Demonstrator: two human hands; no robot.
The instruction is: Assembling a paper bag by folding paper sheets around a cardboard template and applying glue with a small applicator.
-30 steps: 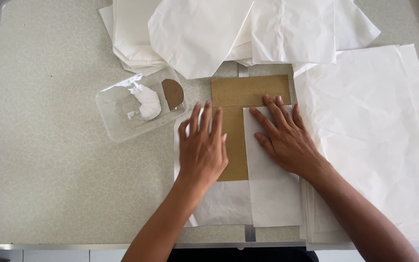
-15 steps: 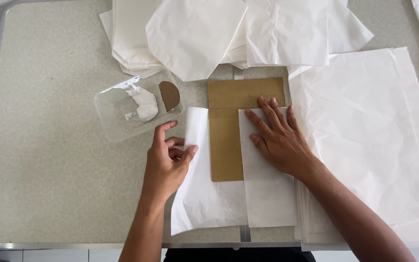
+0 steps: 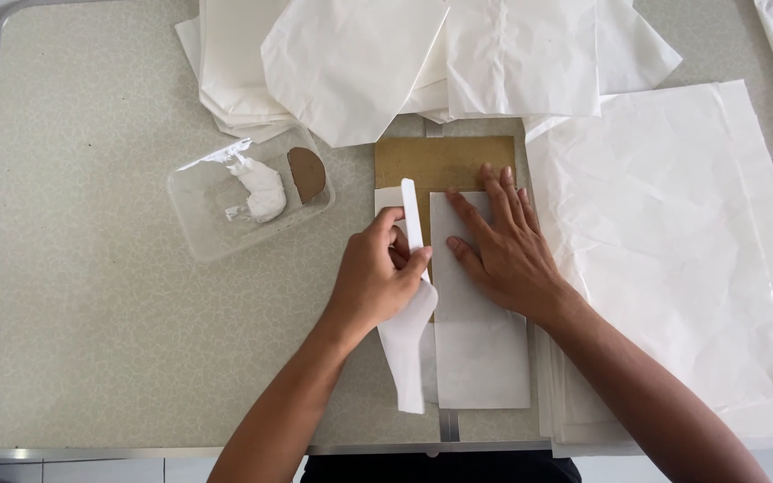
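- Clear plastic tray (image 3: 216, 224) on desk (image 3: 91, 313), left; white paste lump and brown scrap inside.
- Left hand (image 3: 378, 282) pinches raised left flap of white paper sheet (image 3: 480, 358), flap standing on edge.
- Brown cardboard template (image 3: 431, 161) lies under sheet, centre desk.
- Right hand (image 3: 503, 246) flat, fingers spread, pressing sheet.
- Paper stack (image 3: 673, 250) right.

I am looking down at my own two arms, both showing bare from wrist to forearm, with no sleeve reaching that far. My left hand (image 3: 376, 277) and my right hand (image 3: 505, 250) are wearing no gloves, rings or watch. At the bottom middle of the frame, something dark I am wearing is showing.
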